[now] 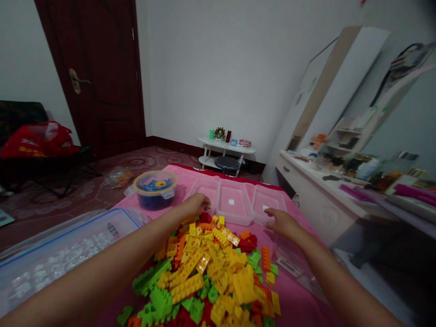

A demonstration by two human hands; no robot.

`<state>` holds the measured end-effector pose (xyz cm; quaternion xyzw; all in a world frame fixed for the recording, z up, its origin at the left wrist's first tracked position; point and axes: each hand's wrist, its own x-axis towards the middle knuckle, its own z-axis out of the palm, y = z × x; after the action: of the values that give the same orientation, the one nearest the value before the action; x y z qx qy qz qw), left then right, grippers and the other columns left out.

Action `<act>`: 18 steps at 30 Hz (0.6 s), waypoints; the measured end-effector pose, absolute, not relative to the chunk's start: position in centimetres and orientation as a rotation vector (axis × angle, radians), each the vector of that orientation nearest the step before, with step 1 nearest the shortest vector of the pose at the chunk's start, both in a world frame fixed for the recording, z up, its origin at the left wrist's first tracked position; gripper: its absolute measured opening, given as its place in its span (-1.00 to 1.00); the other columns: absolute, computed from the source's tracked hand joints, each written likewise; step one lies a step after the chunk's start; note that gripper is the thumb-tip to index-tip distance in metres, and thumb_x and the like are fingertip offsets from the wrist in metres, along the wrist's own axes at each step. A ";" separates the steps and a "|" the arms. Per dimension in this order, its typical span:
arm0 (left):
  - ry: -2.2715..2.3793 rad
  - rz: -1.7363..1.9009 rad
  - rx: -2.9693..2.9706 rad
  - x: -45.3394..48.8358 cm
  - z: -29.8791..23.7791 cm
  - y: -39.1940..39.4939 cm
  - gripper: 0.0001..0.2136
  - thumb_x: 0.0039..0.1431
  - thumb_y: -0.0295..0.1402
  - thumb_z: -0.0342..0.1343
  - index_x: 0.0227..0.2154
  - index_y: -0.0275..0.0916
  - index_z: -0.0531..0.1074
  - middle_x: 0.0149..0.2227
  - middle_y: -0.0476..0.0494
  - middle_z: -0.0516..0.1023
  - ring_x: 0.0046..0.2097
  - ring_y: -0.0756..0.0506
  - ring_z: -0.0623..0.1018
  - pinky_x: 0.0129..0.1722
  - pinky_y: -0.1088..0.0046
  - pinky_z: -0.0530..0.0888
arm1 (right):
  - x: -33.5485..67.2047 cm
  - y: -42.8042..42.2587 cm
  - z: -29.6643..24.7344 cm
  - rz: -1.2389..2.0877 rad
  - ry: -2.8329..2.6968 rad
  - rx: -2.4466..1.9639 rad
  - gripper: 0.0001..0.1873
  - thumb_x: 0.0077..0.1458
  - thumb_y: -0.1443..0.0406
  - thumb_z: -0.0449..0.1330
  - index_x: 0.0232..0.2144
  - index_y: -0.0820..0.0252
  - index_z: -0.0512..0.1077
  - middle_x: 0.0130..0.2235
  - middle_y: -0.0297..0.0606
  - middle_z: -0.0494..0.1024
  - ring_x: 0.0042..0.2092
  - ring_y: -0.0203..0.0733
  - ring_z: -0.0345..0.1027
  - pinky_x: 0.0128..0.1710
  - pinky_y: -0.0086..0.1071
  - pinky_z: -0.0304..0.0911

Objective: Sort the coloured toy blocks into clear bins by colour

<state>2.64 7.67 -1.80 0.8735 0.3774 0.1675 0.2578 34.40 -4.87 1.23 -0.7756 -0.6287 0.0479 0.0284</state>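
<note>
A heap of yellow, green, red and orange toy bricks [211, 268] lies on a pink cloth [293, 299] in front of me. My left hand [196, 203] reaches over the heap's far edge, fingers curled down onto the bricks by a clear tray. My right hand [281, 221] hovers at the heap's far right, fingers bent and pointing left, near the rightmost tray. Three clear plastic trays [236, 202] stand side by side just beyond the heap. What the left fingers hold is hidden.
A round tub with a yellow-rimmed lid [156, 187] sits at the far left of the cloth. A large clear bin lid with blue edging [61, 254] lies to my left. A white dresser [327, 190] stands right, a dark door [98, 77] behind.
</note>
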 end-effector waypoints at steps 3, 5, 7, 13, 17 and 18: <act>0.979 0.457 2.349 2.5 -1.5 7.7 -0.76 -0.13 -0.58 -0.04 -0.45 -0.35 0.53 -0.42 -0.15 0.61 -0.35 -0.07 0.56 -0.34 0.52 0.42 | 34.1 -4.2 0.8 0.199 -1.982 -2.384 -0.53 -0.08 0.45 0.16 -0.05 0.22 0.46 -0.11 -0.14 0.57 -0.10 -0.15 0.43 -0.15 -0.42 0.21; 0.961 0.456 2.336 2.3 -1.4 7.8 -0.78 -0.13 -0.57 -0.03 -0.46 -0.34 0.51 -0.44 -0.13 0.60 -0.35 -0.07 0.55 -0.34 0.52 0.42 | 34.2 -4.3 0.8 0.226 -2.022 -2.366 -0.63 -0.11 0.50 0.13 -0.24 0.19 0.55 -0.23 -0.21 0.60 -0.20 -0.21 0.44 -0.25 -0.48 0.19; 0.952 0.451 2.322 2.2 -1.6 8.0 -0.79 -0.13 -0.56 -0.02 -0.45 -0.34 0.51 -0.44 -0.11 0.59 -0.35 -0.06 0.55 -0.34 0.53 0.42 | 34.4 -4.6 1.1 0.255 -2.057 -2.355 -0.71 -0.14 0.52 0.11 -0.40 0.18 0.57 -0.35 -0.26 0.60 -0.31 -0.24 0.43 -0.35 -0.49 0.15; 0.977 0.441 2.321 2.6 -2.0 8.3 -0.76 -0.10 -0.58 -0.03 -0.40 -0.36 0.53 -0.39 -0.16 0.61 -0.31 -0.10 0.57 -0.30 0.49 0.44 | 34.1 -5.0 1.1 0.313 -2.153 -2.307 -0.70 -0.23 0.56 0.06 -0.55 0.20 0.54 -0.48 -0.30 0.56 -0.38 -0.26 0.39 -0.42 -0.51 0.10; 0.990 0.433 2.372 1.9 -0.8 7.1 -0.69 -0.04 -0.57 -0.01 -0.24 -0.34 0.54 -0.20 -0.23 0.61 -0.17 -0.14 0.56 -0.14 0.41 0.44 | 33.0 -4.7 0.8 0.304 -2.195 -2.280 -0.65 -0.25 0.58 0.04 -0.49 0.20 0.55 -0.40 -0.25 0.59 -0.32 -0.21 0.43 -0.35 -0.48 0.16; 0.981 0.448 2.421 1.5 -0.3 6.6 -0.66 -0.02 -0.56 0.01 -0.17 -0.32 0.52 -0.12 -0.24 0.58 -0.09 -0.15 0.53 -0.07 0.37 0.42 | 32.8 -4.9 0.9 0.270 -2.184 -2.269 -0.61 -0.23 0.58 0.04 -0.42 0.19 0.56 -0.33 -0.23 0.60 -0.27 -0.18 0.44 -0.30 -0.46 0.19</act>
<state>1.47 6.62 -0.29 0.8860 0.3591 0.1641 0.2433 32.77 -4.86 0.94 -0.7178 -0.6909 0.0855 -0.0095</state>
